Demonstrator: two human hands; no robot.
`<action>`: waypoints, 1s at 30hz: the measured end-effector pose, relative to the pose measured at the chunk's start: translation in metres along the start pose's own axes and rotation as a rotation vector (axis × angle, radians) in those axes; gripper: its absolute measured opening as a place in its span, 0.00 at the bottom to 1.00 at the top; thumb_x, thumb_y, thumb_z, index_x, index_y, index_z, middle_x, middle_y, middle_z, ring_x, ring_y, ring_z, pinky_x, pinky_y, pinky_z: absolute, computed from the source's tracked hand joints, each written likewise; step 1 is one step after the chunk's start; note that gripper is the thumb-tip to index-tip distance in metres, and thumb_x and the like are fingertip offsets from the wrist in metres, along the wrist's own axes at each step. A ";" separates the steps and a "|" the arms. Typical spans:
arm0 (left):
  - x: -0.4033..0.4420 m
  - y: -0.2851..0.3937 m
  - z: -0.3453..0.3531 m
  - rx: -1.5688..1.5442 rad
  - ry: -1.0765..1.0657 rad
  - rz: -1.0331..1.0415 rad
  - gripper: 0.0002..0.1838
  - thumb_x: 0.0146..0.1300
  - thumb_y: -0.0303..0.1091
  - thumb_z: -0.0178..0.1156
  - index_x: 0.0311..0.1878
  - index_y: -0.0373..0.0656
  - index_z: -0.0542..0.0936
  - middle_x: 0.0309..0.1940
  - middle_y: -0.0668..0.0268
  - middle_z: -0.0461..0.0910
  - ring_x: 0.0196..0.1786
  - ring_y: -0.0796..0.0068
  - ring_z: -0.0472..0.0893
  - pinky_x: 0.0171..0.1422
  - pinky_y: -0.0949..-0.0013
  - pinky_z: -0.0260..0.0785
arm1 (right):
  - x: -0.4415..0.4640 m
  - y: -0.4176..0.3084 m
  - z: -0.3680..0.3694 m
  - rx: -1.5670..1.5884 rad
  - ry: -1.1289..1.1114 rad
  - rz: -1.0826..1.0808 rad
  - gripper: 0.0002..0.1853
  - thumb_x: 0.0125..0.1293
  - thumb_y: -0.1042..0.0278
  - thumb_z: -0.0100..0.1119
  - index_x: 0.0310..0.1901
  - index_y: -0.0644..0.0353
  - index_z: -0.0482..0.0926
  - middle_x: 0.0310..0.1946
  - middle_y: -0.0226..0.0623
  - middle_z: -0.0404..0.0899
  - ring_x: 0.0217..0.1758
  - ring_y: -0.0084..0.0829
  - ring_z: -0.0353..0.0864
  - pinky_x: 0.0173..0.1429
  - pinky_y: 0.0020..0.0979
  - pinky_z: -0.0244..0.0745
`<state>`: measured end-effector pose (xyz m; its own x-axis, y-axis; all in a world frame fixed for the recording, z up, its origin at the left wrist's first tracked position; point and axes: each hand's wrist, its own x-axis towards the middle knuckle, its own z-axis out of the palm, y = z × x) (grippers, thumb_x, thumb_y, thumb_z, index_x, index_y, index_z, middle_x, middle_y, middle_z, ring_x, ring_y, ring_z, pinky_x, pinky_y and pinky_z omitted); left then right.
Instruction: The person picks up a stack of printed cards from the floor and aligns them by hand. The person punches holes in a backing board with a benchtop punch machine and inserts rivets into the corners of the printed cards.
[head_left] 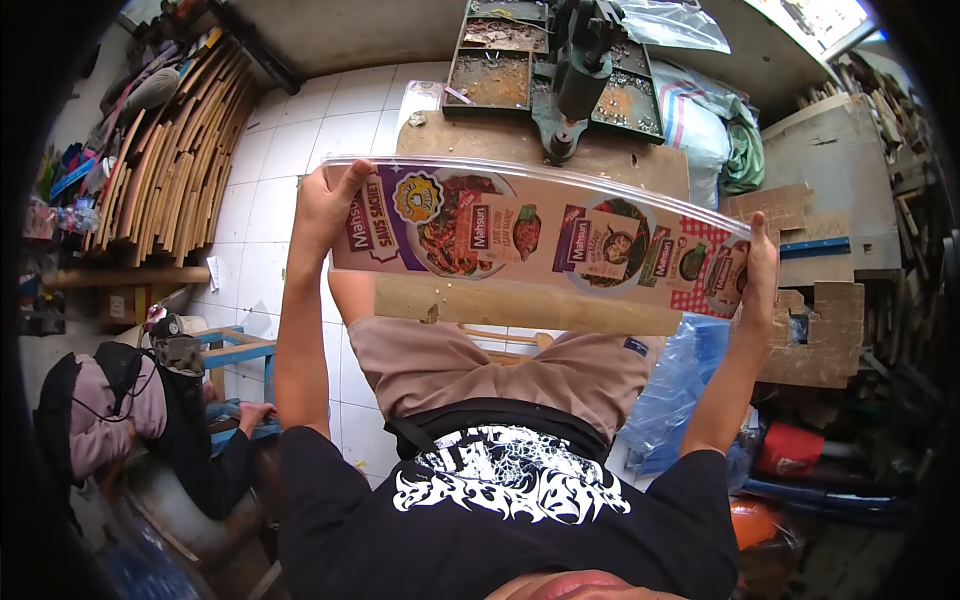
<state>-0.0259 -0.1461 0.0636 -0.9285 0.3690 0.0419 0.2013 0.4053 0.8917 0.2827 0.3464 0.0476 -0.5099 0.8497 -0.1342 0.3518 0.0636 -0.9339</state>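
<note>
A long printed display panel (pixel 540 235) with food pictures, "Mahsuri" lettering and a clear plastic edge spans the space above my lap, tilted slightly down toward the right. My left hand (pixel 325 212) grips its left end, thumb on the upper corner. At the opposite end my right hand (pixel 762 265) is closed round the short edge, with fingers partly hidden behind it. Just below the panel, a wooden board (pixel 530 305) lies across over my thighs, partly covered by the panel.
Ahead stands a dark green press (pixel 580 90) with trays (pixel 490 80) of small metal parts on a wooden bench (pixel 640 165). Stacked brown sheets (pixel 190 150) lean at left. Another person (pixel 150 400) sits at lower left. Clear plastic (pixel 680 390) and cardboard (pixel 825 345) lie at right.
</note>
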 end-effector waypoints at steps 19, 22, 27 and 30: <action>-0.046 -0.036 0.035 -0.546 0.058 0.431 0.44 0.50 0.72 0.62 0.48 0.35 0.71 0.42 0.59 0.77 0.50 0.67 0.79 0.56 0.64 0.72 | -0.018 0.056 -0.015 0.818 0.184 -0.407 0.13 0.71 0.57 0.49 0.32 0.56 0.69 0.28 0.31 0.71 0.30 0.28 0.74 0.37 0.33 0.74; -0.052 -0.042 0.041 -0.550 0.188 0.379 0.42 0.59 0.71 0.57 0.51 0.34 0.71 0.44 0.56 0.79 0.50 0.67 0.79 0.57 0.65 0.72 | -0.021 0.052 -0.016 0.744 0.178 -0.361 0.13 0.71 0.58 0.49 0.30 0.56 0.70 0.25 0.34 0.72 0.30 0.28 0.74 0.40 0.33 0.74; -0.053 -0.035 0.056 -0.647 0.417 0.424 0.34 0.62 0.60 0.63 0.53 0.41 0.63 0.43 0.53 0.77 0.49 0.63 0.79 0.57 0.58 0.72 | -0.019 0.049 -0.017 0.779 0.125 -0.323 0.14 0.70 0.60 0.47 0.29 0.57 0.71 0.25 0.33 0.72 0.30 0.31 0.74 0.40 0.35 0.74; -0.053 -0.037 0.060 -0.659 0.452 0.419 0.32 0.61 0.56 0.65 0.52 0.43 0.61 0.42 0.51 0.77 0.48 0.63 0.79 0.56 0.59 0.72 | -0.017 0.049 -0.018 0.761 0.058 -0.343 0.14 0.69 0.60 0.50 0.29 0.59 0.73 0.24 0.33 0.74 0.29 0.31 0.77 0.38 0.32 0.76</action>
<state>0.0346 -0.1301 0.0015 -0.8813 -0.0415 0.4707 0.4602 -0.3010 0.8352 0.3226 0.3446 0.0099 -0.4433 0.8748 0.1957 -0.4522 -0.0298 -0.8914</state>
